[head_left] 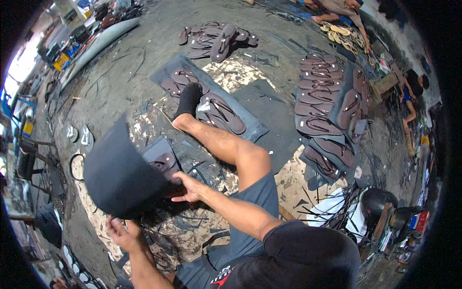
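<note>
A large black, flexible sheet, bowed and blurred at its upper edge, is raised in front of me on the left. My right hand has its right corner between thumb and fingers; the grip is partly hidden. Just under the sheet's lower edge is my left hand, fingers apart and nothing visibly gripped. Behind the sheet, a brown sandal lies on a dark slab, partly covered. My black-socked foot rests among brown flip-flops on a long grey slab.
Brown flip-flops stand in rows at right, and more lie in a pile at the far side. Black strips spill over a white sack at lower right. Another person sits at the far right beside tan sandals.
</note>
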`<state>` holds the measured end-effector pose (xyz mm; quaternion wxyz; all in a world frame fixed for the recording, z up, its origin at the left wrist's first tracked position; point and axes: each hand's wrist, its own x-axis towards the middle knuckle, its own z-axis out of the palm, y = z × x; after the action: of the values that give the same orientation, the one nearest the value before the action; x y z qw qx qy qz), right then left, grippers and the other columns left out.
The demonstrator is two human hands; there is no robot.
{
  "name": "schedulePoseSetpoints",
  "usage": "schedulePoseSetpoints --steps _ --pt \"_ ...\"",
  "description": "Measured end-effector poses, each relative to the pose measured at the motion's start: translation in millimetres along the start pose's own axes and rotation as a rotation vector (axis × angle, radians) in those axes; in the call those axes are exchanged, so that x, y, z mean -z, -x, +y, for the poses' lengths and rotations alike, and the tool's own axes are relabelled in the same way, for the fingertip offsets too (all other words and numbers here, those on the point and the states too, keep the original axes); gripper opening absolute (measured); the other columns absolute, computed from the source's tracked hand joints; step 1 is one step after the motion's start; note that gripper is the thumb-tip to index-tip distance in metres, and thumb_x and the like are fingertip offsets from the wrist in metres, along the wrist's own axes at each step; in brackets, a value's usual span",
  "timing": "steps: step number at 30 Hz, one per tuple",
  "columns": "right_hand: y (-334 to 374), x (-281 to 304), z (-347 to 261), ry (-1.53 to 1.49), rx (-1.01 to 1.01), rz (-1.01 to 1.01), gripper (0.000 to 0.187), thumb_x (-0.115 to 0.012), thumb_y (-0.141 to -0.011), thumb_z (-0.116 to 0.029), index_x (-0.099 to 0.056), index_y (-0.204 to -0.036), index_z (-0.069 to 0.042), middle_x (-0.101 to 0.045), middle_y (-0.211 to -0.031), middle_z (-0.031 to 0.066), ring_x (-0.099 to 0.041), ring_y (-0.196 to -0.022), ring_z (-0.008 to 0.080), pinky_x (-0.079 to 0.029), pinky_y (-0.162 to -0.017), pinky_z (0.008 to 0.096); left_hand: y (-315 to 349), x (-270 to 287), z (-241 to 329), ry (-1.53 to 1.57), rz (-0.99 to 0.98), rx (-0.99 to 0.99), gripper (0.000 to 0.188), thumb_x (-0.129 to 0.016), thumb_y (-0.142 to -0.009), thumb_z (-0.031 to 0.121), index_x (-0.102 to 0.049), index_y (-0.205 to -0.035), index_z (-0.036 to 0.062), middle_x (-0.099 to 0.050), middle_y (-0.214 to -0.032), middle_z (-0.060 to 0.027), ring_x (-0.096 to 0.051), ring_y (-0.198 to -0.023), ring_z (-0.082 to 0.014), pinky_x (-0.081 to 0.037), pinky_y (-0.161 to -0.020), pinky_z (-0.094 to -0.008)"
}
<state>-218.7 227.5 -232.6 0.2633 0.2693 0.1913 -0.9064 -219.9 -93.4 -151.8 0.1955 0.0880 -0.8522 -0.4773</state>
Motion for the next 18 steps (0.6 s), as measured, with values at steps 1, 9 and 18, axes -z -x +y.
schedulePoseSetpoints --steps 1,9,18 --pt "-3.2 2.0 -1.0 0.085 0.050 0.022 0.041 -0.066 -0.089 -0.040 -0.067 -0.111 -0.005 -0.072 -0.104 0.0178 -0.072 -0.096 0.0237 -0.060 -0.078 0.0404 -1.7 4.1 27.5 0.170 0.039 0.103 0.057 -0.056 -0.103 0.045 -0.047 -0.147 0.0085 -0.052 -0.146 -0.0181 -0.051 -0.132 -0.0312 -0.039 -0.110 -0.0473" --pt "21.6 -29.0 -84.0 0.393 0.929 0.107 0.047 -0.073 -0.083 -0.035 -0.056 -0.103 0.004 -0.054 -0.083 0.0042 -0.051 -0.078 0.0138 -0.047 -0.063 0.0373 30.7 67.5 80.1 0.311 -0.075 0.007 0.078 -0.058 -0.100 0.053 -0.032 -0.159 0.0083 -0.048 -0.148 -0.0153 -0.045 -0.136 -0.0291 -0.040 -0.111 -0.0530" --pt "248.9 51.9 -199.3 0.874 1.101 0.593 0.043 -0.075 -0.094 -0.030 -0.063 -0.122 0.001 -0.071 -0.112 0.0097 -0.064 -0.102 0.0160 -0.054 -0.091 0.0345 85.6 -80.9 94.0 0.682 -0.852 0.660 0.054 -0.066 -0.098 0.033 -0.058 -0.140 0.0006 -0.061 -0.139 -0.0087 -0.058 -0.126 -0.0244 -0.044 -0.109 -0.0384"
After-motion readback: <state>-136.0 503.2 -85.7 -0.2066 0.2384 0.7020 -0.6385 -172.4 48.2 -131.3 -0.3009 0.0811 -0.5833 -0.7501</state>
